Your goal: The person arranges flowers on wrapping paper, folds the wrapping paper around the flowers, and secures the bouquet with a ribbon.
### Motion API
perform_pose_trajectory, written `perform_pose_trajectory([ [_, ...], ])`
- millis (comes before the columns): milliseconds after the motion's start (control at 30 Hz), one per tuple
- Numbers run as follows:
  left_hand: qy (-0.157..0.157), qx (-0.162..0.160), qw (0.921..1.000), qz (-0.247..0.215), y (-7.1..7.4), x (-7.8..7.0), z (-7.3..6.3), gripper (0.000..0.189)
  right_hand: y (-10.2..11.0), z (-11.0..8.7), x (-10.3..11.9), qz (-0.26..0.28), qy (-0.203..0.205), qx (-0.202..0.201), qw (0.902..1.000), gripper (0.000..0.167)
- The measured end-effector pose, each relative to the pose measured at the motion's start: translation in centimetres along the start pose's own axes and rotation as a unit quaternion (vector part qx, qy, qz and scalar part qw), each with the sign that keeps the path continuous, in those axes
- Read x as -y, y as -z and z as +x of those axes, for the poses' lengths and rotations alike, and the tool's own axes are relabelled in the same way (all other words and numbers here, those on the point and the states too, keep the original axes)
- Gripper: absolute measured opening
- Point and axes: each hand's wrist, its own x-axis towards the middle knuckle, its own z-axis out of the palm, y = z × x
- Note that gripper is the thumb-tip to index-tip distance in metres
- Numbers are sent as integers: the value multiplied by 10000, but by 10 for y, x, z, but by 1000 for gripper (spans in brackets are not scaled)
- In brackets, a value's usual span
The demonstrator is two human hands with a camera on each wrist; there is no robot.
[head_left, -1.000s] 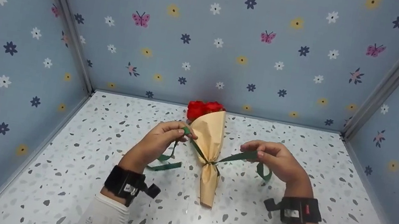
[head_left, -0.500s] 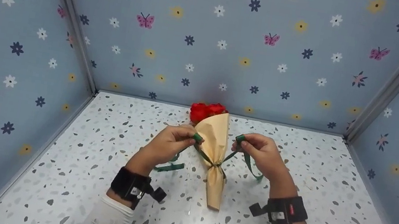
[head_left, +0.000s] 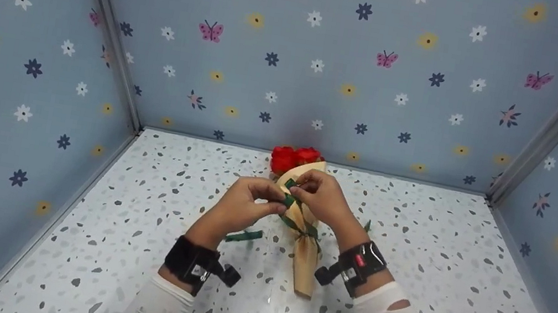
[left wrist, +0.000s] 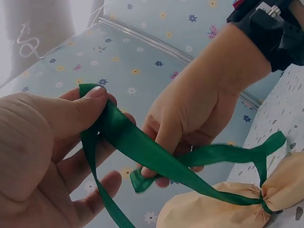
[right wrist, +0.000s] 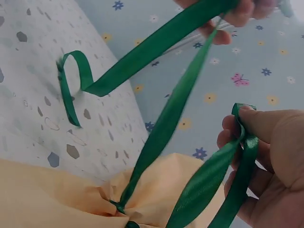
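Note:
A bouquet of red flowers (head_left: 289, 159) in tan wrapping paper (head_left: 303, 272) lies on the tabletop. Green ribbon (left wrist: 156, 159) is tied round its gathered waist, and two lengths rise from the knot (left wrist: 263, 203). My left hand (head_left: 240, 206) pinches one length between thumb and fingers, left of the paper. Over the wrapped part, my right hand (head_left: 327, 200) pinches the other length, folded over at its fingertips in the right wrist view. Both hands are close together above the bouquet. A loose ribbon tail (head_left: 244, 235) trails on the table below the left hand.
The speckled white table (head_left: 154, 271) is bounded by blue flower-patterned panels (head_left: 293, 69) at the back and both sides. Metal corner posts (head_left: 109, 29) join the panels. The flower heads lie near the back panel. Black wrist cameras (head_left: 191, 266) sit on both wrists.
My right hand has moved left over the bouquet, bringing its ribbon length up to my left hand. The left hand has shifted slightly right, and both keep their pinch on the ribbon.

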Motion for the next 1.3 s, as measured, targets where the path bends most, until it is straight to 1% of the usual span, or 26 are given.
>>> perform_pose_trajectory([
  [67, 32, -110, 9999, -86, -4, 0, 1, 13, -6, 4, 1, -395, -107, -62, 9991, 16],
  [133, 84, -233, 9995, -195, -9, 0, 2, 14, -7, 6, 3, -675, -189, -149, 9974, 18],
  [233, 195, -404, 9987, -260, -16, 0, 3, 15, -4, 2, 3, -826, -220, -379, 9956, 23],
  [333, 305, -535, 9979, -181, -22, 0, 4, 16, 4, -11, 5, -674, -144, -687, 9953, 27],
  [433, 364, -570, 9977, -49, -29, 1, 5, 17, 14, -29, 8, -149, 167, -821, 9964, 30],
  [500, 391, -530, 9978, 85, -33, 1, 5, 17, 19, -43, 10, 201, 485, -673, 9963, 30],
  [567, 394, -480, 9977, 286, -37, 2, 6, 15, 24, -55, 14, 348, 813, -315, 9956, 32],
  [633, 421, -485, 9968, 472, -39, 2, 7, 15, 27, -63, 18, 169, 1104, 86, 9937, 39],
  [700, 480, -540, 9958, 555, -41, 2, 7, 20, 29, -67, 20, -140, 1332, 391, 9902, 44],
  [767, 538, -576, 9954, 553, -42, 2, 7, 25, 30, -69, 21, -445, 1486, 532, 9865, 40],
  [867, 580, -529, 9960, 423, -43, 3, 7, 29, 30, -70, 22, -516, 1571, 492, 9850, 25],
  [967, 519, -443, 9973, 267, -42, 5, 7, 28, 31, -71, 23, -450, 1636, 213, 9853, 12],
  [1033, 463, -426, 9979, 151, -40, 7, 8, 25, 32, -71, 24, -334, 1661, -26, 9855, 6],
  [1100, 432, -487, 9979, 22, -37, 10, 11, 17, 32, -72, 25, -230, 1633, -252, 9860, 5],
  [1133, 422, -539, 9976, 44, -36, 12, 12, 13, 32, -72, 25, -181, 1601, -339, 9864, 5],
  [1167, 408, -588, 9974, 115, -34, 15, 14, 12, 32, -72, 25, -143, 1573, -411, 9866, 5],
  [1200, 391, -637, 9968, 296, -33, 18, 15, 12, 32, -72, 25, -103, 1547, -462, 9868, 5],
  [1233, 353, -668, 9952, 618, -32, 23, 18, 12, 32, -72, 25, -76, 1530, -498, 9869, 6],
  [1267, 330, -652, 9917, 1059, -32, 28, 20, 14, 32, -72, 25, -69, 1515, -509, 9871, 6],
  [1300, 309, -599, 9848, 1600, -31, 34, 22, 18, 32, -72, 24, -65, 1501, -506, 9874, 5],
])
